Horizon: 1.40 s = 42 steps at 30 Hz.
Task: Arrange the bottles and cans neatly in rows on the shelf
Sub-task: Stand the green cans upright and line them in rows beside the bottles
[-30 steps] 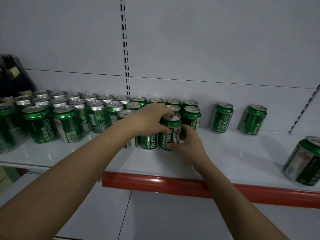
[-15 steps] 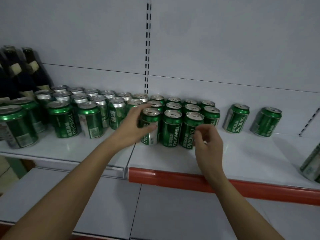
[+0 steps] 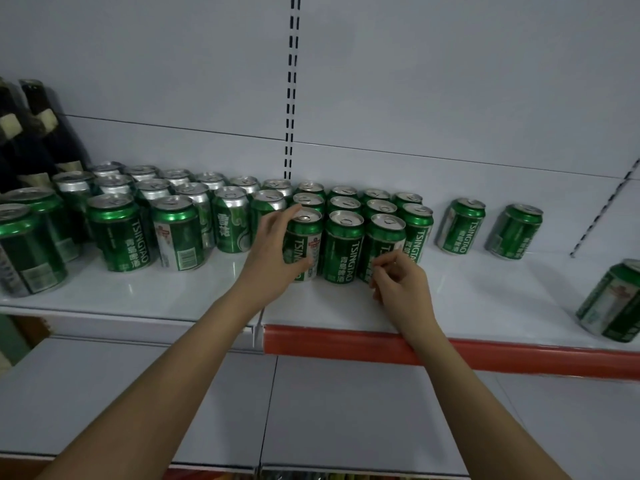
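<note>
L hand (image 3: 277, 252) is cupping the front-left can (image 3: 304, 244) of the mid block, thumb low on its face, fingers reaching up by the rim: grasping it, prob. nudging it square. A sec ago this hand was lying over the can tops; now it's sitting on one can's side. R hand (image 3: 398, 282) is coming off the front-right can (image 3: 382, 249). It was wrapped round a can a sec ago; now it's hanging just in front w/ fingers loosely curled, holding nothing, maybe grazing the label.

That means the front row of three is looking placed: can, middle can (image 3: 343, 245), can, standing upright and touching, w/ rows behind them on the shelf (image 3: 485, 292).

Still waiting: two loose cans (image 3: 462, 225) (image 3: 516, 231) standing apart near the back wall on the right, plus one far-right can (image 3: 611, 301) near the front edge. Left group of cans (image 3: 119, 232) is sitting in rough rows, dark bottles (image 3: 38, 133) behind it. Job is only partway done, I'd say; strays likely next.
</note>
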### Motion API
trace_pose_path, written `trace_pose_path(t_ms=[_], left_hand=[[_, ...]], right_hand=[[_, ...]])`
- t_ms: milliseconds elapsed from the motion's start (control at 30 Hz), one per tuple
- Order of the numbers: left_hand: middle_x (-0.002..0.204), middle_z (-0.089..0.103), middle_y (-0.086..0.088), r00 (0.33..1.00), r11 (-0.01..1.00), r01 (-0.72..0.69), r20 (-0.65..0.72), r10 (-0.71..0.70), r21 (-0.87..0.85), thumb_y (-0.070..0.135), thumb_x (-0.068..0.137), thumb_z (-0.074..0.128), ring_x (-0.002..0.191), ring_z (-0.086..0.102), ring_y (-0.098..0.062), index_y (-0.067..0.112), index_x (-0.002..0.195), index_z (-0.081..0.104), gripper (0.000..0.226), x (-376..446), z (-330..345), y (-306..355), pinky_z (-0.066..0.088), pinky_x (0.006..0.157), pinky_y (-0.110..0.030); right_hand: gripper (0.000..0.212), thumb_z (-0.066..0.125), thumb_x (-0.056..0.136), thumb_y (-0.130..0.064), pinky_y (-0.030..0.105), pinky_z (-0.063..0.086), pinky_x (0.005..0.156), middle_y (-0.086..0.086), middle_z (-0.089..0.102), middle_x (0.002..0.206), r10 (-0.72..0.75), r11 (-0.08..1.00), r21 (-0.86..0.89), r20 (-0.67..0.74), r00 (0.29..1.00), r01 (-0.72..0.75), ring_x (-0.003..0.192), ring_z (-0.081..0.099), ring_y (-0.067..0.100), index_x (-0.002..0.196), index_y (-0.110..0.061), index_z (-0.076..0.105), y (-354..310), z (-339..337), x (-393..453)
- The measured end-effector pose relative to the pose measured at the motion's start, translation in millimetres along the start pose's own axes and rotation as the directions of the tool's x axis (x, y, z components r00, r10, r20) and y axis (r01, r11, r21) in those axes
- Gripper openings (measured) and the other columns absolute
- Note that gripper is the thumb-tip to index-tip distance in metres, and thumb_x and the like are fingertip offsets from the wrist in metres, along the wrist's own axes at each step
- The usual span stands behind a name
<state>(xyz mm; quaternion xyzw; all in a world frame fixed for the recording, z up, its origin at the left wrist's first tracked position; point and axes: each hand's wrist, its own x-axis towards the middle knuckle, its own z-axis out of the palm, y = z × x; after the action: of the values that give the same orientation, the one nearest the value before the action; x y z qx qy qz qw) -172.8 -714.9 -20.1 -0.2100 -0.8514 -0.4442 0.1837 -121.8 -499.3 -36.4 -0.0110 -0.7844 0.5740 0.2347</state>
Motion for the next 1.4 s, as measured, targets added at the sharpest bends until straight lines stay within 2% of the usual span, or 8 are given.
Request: trace_pose_path(t_ms=[167, 367, 533, 733, 900, 1033, 1267, 1400], left_hand=[[0.13, 0.047, -0.003, 0.958, 0.94, -0.148, -0.191, 0.214, 0.309, 0.034, 0.088, 0.068, 0.123, 0.038, -0.024, 0.02, 0.134, 0.052, 0.051, -3.8, 2.3, 33.1, 0.037, 0.103, -0.038], [0.112, 0.062, 0.003, 0.935, 0.848, -0.291, -0.057, 0.351, 0.443, 0.049, 0.089, 0.049, 0.11, 0.051, -0.021, 0.021, 0.116, 0.063, 0.041, 3.3, 41.1, 105.8, 0.044, 0.091, -0.038], [0.108, 0.062, 0.006, 0.958, 0.877, -0.265, 0.005, 0.288, 0.4, 0.039, 0.093, 0.06, 0.104, 0.052, -0.018, 0.022, 0.112, 0.063, 0.025, 10.7, 106.1, 159.3, 0.045, 0.087, -0.037], [0.097, 0.064, 0.015, 0.968, 0.931, -0.186, 0.223, 0.118, 0.315, 0.045, 0.096, 0.055, 0.084, 0.057, -0.007, 0.032, 0.106, 0.064, 0.019, 9.1, 202.9, 233.4, 0.047, 0.071, -0.03], [0.094, 0.065, 0.015, 0.969, 0.995, -0.05, 0.247, 0.026, 0.091, 0.044, 0.095, 0.057, 0.082, 0.058, -0.006, 0.03, 0.102, 0.069, 0.019, 15.7, 267.5, 275.1, 0.052, 0.079, -0.032], [0.11, 0.065, 0.007, 0.965, 1.0, 0.017, 0.262, -0.023, 0.026, 0.051, 0.097, 0.052, 0.095, 0.06, -0.013, 0.026, 0.124, 0.059, 0.038, 19.8, 298.6, 292.3, 0.049, 0.089, -0.034], [0.142, 0.051, 0.002, 0.939, 0.992, 0.063, 0.344, -0.023, -0.105, 0.057, 0.09, 0.06, 0.118, 0.055, -0.017, 0.032, 0.146, 0.036, 0.066, 18.4, 324.5, 307.3, 0.047, 0.095, -0.032], [0.128, 0.058, 0.006, 0.927, 0.991, 0.071, 0.375, -0.022, -0.117, 0.049, 0.087, 0.07, 0.103, 0.061, -0.013, 0.034, 0.135, 0.041, 0.058, 20.0, 330.3, 309.0, 0.049, 0.07, -0.021]], right_hand=[[0.017, 0.057, 0.098, -0.01, 0.025, 0.045, 0.049, 0.013, 0.06, 0.063, -0.034, 0.998, 0.059, 0.001, 0.999, 0.034, 0.053, 0.053, 0.016, 0.083, -0.003, 0.06, -7.2, -11.7, -0.7], [0.027, 0.059, 0.098, -0.024, 0.038, 0.052, 0.058, 0.004, 0.063, 0.062, -0.132, 0.983, -0.111, 0.111, 0.985, 0.144, 0.055, 0.056, 0.013, 0.075, -0.011, 0.061, -13.2, -58.5, 7.2], [0.025, 0.058, 0.097, -0.03, 0.048, 0.055, 0.067, -0.002, 0.064, 0.064, -0.205, 0.933, -0.266, 0.157, 0.966, 0.241, 0.062, 0.061, 0.015, 0.074, -0.021, 0.061, -5.2, -137.9, 8.9], [0.021, 0.054, 0.101, -0.029, 0.038, 0.051, 0.062, -0.003, 0.064, 0.066, -0.272, 0.932, -0.233, 0.048, 0.961, 0.276, 0.06, 0.06, 0.013, 0.081, -0.024, 0.06, 4.2, -263.8, 6.2], [0.01, 0.055, 0.099, -0.017, 0.019, 0.047, 0.06, -0.009, 0.065, 0.08, -0.332, 0.929, -0.213, -0.118, 0.936, 0.303, 0.074, 0.059, 0.01, 0.091, -0.019, 0.061, 22.8, -350.1, 6.1], [0.004, 0.057, 0.099, -0.018, 0.012, 0.043, 0.061, -0.012, 0.064, 0.091, -0.267, 0.954, -0.195, -0.197, 0.943, 0.229, 0.079, 0.057, 0.003, 0.099, -0.021, 0.06, 47.9, -390.3, 9.8], [0.043, 0.061, 0.092, -0.049, 0.017, 0.044, 0.073, -0.013, 0.059, 0.116, 0.014, 0.991, -0.132, 0.053, 0.998, -0.007, 0.101, 0.058, -0.002, 0.127, -0.03, 0.047, 89.3, -404.9, 16.6], [0.057, 0.069, 0.087, -0.045, 0.021, 0.051, 0.083, -0.009, 0.058, 0.125, 0.06, 0.996, -0.071, 0.244, 0.968, -0.044, 0.109, 0.061, 0.002, 0.135, -0.034, 0.041, 104.0, -399.3, 20.3]])
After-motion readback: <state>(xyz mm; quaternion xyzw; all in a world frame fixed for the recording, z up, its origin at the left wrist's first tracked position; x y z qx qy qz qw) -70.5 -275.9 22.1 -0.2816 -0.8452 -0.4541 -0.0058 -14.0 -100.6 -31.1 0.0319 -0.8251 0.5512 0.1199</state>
